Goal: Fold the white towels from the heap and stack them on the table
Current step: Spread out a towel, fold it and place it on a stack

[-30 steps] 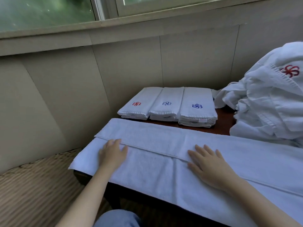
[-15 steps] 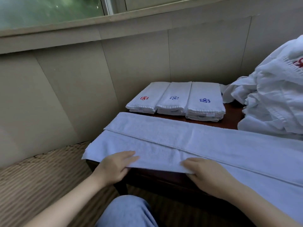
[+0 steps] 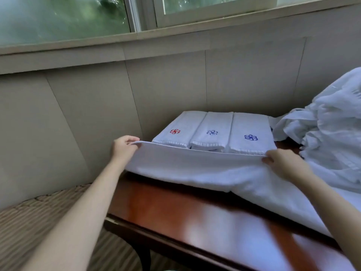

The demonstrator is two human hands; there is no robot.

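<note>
At the far left my left hand (image 3: 125, 146) reaches forward, its fingers (image 3: 131, 138) curled and pinching the near-left corner of the long white terry towel (image 3: 205, 167) I am working on. I hold that edge lifted off the glossy red-brown wooden bench (image 3: 175, 208), so the cloth forms a raised flap across the middle of the view while the rest of it lies on the bench top and trails off toward the lower right.

Behind the lifted edge, against the beige panelled wall (image 3: 166, 85), sit three folded white towels side by side and touching: the folded towel with the red flower emblem (image 3: 178, 128), the middle folded towel with a faint blue emblem (image 3: 212, 130), and the folded towel with the bold blue emblem (image 3: 251, 133).

Further right, my right hand (image 3: 283, 161) pinches the same lifted edge, fingers (image 3: 268, 157) clamped on the cloth. At the far right the crumpled heap of unfolded white towels (image 3: 332, 130) rests on the bench, just beside the folded row.

I judge this to be the lengthwise fold in progress. The next move likely calls for carrying both corners forward evenly, keeping the edge taut, and laying it down flush with the far edge without nudging the finished row behind.
</note>
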